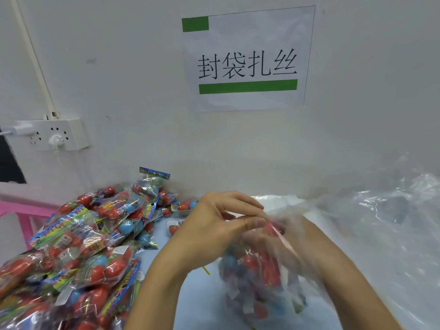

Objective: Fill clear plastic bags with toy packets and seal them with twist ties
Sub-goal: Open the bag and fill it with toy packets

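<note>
A clear plastic bag (259, 282) full of red and blue toy packets stands on the table in front of me, blurred by motion. My left hand (221, 222) pinches the gathered top of the bag between thumb and fingers. My right hand (269, 236) sits behind the plastic and grips the bag's neck; its fingers are mostly hidden and blurred. A thin yellow twist tie (206, 270) shows just below my left wrist; how it is held is unclear. A big heap of loose toy packets (90, 236) covers the left of the table.
A pile of empty clear bags (381, 210) lies at the right. On the wall hang a paper sign (247, 60) and a white power strip (57, 134) with plugs. A pink stool (21, 210) stands at the left edge. The table surface (200, 296) is pale blue.
</note>
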